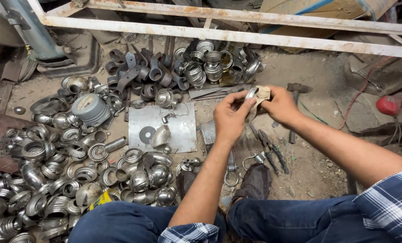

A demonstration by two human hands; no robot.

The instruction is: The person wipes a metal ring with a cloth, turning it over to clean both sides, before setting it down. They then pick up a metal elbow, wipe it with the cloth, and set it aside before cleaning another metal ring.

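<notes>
Steel rings and balls lying heaped at ground's left edge; flat metal plate sitting mid-ground; pliers and hammer resting toward the right; red object lying near right edge.

A dusty dirt floor lies in daylight beneath a rusty white metal frame.

The metal ring pinched in the left hand was shiny silver, and the cloth in the right hand was pale beige with grey smudges. The steel fittings heaped toward the left edge of the dusty brown floor gleamed silver-grey, the flat plate among them was dull light grey, and the clamps nearer the far edge were dark grey. The sleeves were checked blue, white and black, the jeans dark blue, the frame white spotted with orange rust, and the round object by the right edge red.
</notes>
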